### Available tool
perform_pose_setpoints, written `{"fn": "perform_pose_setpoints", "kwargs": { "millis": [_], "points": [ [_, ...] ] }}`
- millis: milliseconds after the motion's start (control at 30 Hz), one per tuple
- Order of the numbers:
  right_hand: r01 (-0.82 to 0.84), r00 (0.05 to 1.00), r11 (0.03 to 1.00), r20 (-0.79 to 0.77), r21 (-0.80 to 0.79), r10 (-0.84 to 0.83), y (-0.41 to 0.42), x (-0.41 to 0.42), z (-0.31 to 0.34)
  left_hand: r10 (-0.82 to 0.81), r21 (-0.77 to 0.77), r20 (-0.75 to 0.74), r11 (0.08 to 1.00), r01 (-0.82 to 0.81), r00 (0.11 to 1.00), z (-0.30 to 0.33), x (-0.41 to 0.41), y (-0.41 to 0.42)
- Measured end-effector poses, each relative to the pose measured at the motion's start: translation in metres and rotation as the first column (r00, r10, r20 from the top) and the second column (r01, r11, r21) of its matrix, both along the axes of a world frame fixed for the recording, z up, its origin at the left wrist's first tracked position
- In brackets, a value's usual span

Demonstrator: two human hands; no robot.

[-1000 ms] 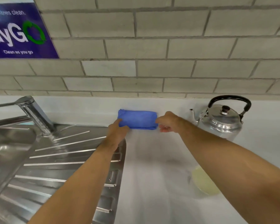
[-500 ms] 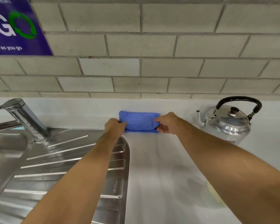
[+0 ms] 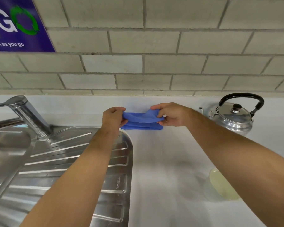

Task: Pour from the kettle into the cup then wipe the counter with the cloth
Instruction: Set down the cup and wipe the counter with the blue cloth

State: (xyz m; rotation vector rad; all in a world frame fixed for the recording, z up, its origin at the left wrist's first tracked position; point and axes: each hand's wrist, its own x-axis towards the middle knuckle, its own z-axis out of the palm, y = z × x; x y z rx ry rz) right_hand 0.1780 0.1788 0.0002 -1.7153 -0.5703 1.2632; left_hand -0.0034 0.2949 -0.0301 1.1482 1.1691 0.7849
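A folded blue cloth [image 3: 141,122] lies at the back of the white counter [image 3: 162,161], against the upstand. My left hand [image 3: 113,118] pinches its left end and my right hand [image 3: 170,114] pinches its right end; the top layer is lifted off the lower folds. A shiny metal kettle [image 3: 233,117] with a black handle stands upright at the back right, apart from both hands. A clear cup [image 3: 220,185] holding pale yellowish liquid sits near the front right, partly hidden under my right forearm.
A stainless steel drainboard [image 3: 72,161] with ridges fills the left side, with a tap [image 3: 28,115] and sink basin [image 3: 5,153] at far left. A grey brick wall rises behind the counter, carrying a purple sign [image 3: 15,25] at top left.
Both hands have closed on the cloth's ends and raised its top layer; earlier the cloth lay flat with the hands just touching its sides. The view has shifted slightly.
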Motion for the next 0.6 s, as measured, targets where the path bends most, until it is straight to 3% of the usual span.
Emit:
{"fn": "perform_pose_setpoints", "kwargs": {
  "millis": [133,233,300,400,533,600],
  "points": [
    [-0.030,0.921,0.999,0.389,0.010,0.024,-0.025,-0.014,0.015,0.035,-0.040,0.173,0.999,-0.028,0.984,0.017,-0.018,-0.037],
    [-0.119,0.740,0.993,0.665,-0.016,0.100,-0.058,-0.033,0.021,0.012,-0.017,0.224,1.000,-0.009,0.975,0.013,-0.037,-0.073],
    [-0.216,0.597,0.970,0.771,-0.113,0.223,-0.083,-0.055,0.021,-0.019,0.046,0.160,0.999,0.011,0.987,0.003,-0.049,-0.098],
    [-0.285,0.463,0.921,0.803,-0.266,0.375,-0.122,-0.089,0.008,-0.060,0.112,0.022,0.992,0.058,0.998,-0.020,-0.070,-0.140],
    [-0.310,0.353,0.872,0.805,-0.380,0.476,-0.178,-0.128,-0.020,-0.100,0.220,-0.276,0.962,0.164,0.956,-0.044,-0.107,-0.200],
    [-0.297,0.348,0.865,0.797,-0.404,0.493,-0.206,-0.141,-0.033,-0.089,0.260,-0.423,0.941,0.215,0.902,-0.047,-0.122,-0.224]
  ]
}}
